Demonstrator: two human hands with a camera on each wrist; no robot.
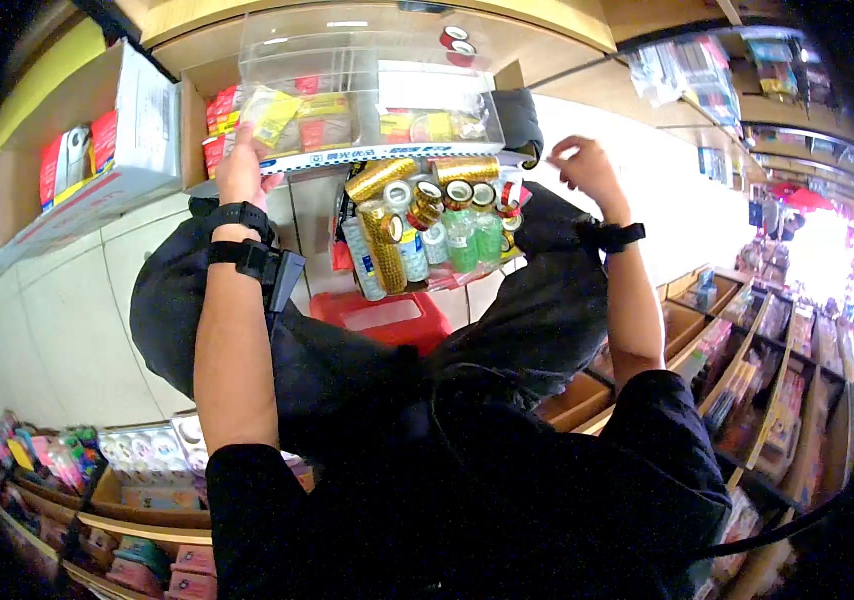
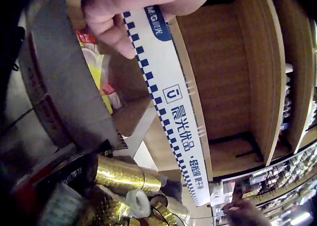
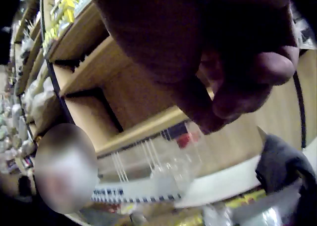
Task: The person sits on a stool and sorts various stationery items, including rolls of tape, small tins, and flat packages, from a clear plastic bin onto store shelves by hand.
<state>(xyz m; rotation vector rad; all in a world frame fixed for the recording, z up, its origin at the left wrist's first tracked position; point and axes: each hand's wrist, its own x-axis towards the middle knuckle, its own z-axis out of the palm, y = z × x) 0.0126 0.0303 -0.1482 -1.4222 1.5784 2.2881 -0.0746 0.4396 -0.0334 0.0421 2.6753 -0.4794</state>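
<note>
My left hand grips the left end of a clear plastic display tray, fingers curled over its white front strip with the blue checks. A yellow packet shows beside that hand's fingertips. Two small tape rolls appear at the tray's far right. Off to the right, my right hand is raised in the air, apart from the tray, its fingers loosely bent around nothing. Below the strip, between the knees, a container holds gold tape rolls, brown tape rolls and green tape rolls.
A red plastic stool is on the tiled floor under the tapes. At left stands an open cardboard box with red and yellow packs. Wooden shelves rise beyond the tray. Stocked racks line the right.
</note>
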